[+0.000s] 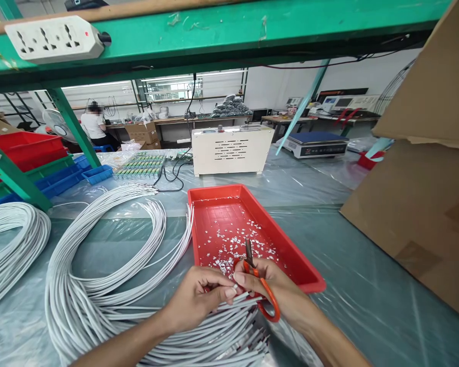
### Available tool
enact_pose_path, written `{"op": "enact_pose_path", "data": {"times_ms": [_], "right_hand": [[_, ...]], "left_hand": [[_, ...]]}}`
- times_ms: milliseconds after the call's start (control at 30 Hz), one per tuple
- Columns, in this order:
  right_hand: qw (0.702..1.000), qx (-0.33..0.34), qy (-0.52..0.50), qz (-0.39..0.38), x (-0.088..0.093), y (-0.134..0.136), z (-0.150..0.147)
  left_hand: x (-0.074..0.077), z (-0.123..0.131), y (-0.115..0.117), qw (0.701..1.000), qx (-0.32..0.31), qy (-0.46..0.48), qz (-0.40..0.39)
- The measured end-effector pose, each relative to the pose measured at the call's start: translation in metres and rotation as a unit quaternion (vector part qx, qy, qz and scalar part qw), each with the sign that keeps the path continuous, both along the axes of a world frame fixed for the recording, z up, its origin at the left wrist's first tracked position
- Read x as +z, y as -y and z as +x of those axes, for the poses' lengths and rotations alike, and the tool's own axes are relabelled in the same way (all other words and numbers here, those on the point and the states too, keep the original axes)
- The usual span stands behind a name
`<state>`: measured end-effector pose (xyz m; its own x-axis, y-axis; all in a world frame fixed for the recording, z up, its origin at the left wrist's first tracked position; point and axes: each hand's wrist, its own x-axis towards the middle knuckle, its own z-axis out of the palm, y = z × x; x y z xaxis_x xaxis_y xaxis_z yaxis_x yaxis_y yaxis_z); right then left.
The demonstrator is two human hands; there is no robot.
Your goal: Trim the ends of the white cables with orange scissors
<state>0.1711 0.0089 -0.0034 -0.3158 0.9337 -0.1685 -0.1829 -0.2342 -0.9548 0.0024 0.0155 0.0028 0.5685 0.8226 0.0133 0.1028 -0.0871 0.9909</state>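
Note:
My left hand (198, 295) is closed, its thumb and forefinger pinching the end of a white cable just above the near edge of the red tray. Close against it, my right hand (275, 280) holds orange-handled scissors (271, 300), whose dark blades point away over the tray. The right thumb and fingertips meet near the same cable end. Beneath both hands lies a bundle of white cables (198, 336), its cut ends toward the right. Small white and silvery scraps (233, 244) are scattered in the red tray (290, 244).
More coiled white cables (69, 250) spread to the left. Behind the tray stands a cream metal box (233, 150), with a weighing scale (317, 145) to its right. Cardboard (416, 219) walls off the right side. A green beam (229, 30) crosses overhead. A person (93, 125) sits far back.

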Motion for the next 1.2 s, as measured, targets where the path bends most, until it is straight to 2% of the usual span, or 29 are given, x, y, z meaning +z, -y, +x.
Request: {"op": "enact_pose_path", "data": {"times_ms": [100,233,433,533,600,667,700,733,800,867,900,933,967,1067,1200], "right_hand": [[1.000,0.020,-0.002,-0.001,0.001,-0.002,-0.001],[1.000,0.001,0.016,-0.010,0.000,-0.002,-0.002],[0.999,0.019,0.008,-0.036,0.005,-0.001,-0.003],[0.999,0.027,0.017,-0.011,0.006,-0.003,-0.002],[0.998,-0.002,0.048,0.034,0.004,-0.004,0.000],[0.986,-0.085,0.106,0.095,0.002,-0.004,0.003],[0.968,-0.147,0.149,0.138,0.001,-0.002,0.005],[0.938,-0.210,0.202,0.190,0.001,0.000,0.006],[0.842,-0.298,0.313,0.321,0.003,0.006,0.010],[0.744,-0.284,0.389,0.463,0.006,0.011,0.013],[0.704,-0.261,0.405,0.521,0.007,0.012,0.015],[0.674,-0.246,0.431,0.547,0.009,0.011,0.017],[0.658,-0.235,0.465,0.544,0.010,0.009,0.019],[0.634,-0.224,0.542,0.504,0.010,0.001,0.024],[0.637,-0.180,0.571,0.485,0.008,-0.003,0.021]], "left_hand": [[-0.004,-0.001,0.001,1.000,0.001,0.013,-0.025],[-0.008,-0.001,0.000,0.998,0.003,0.034,-0.055],[-0.009,0.001,0.001,0.998,0.009,0.044,-0.047],[-0.009,0.001,0.001,0.998,0.008,0.035,-0.054],[-0.008,0.001,-0.001,0.998,0.014,0.029,-0.061],[-0.006,0.001,-0.003,0.996,0.026,0.028,-0.075],[-0.005,0.002,-0.005,0.996,0.032,0.029,-0.084],[-0.004,0.002,-0.006,0.994,0.040,0.031,-0.093],[-0.003,0.003,-0.008,0.992,0.057,0.034,-0.111],[-0.003,0.002,-0.009,0.990,0.066,0.036,-0.120],[-0.003,0.002,-0.008,0.990,0.067,0.038,-0.122],[-0.003,0.002,-0.008,0.989,0.066,0.041,-0.122],[-0.003,0.001,-0.007,0.989,0.063,0.044,-0.123],[-0.003,0.001,-0.006,0.989,0.064,0.053,-0.125],[-0.003,0.002,-0.005,0.988,0.075,0.058,-0.123]]}}
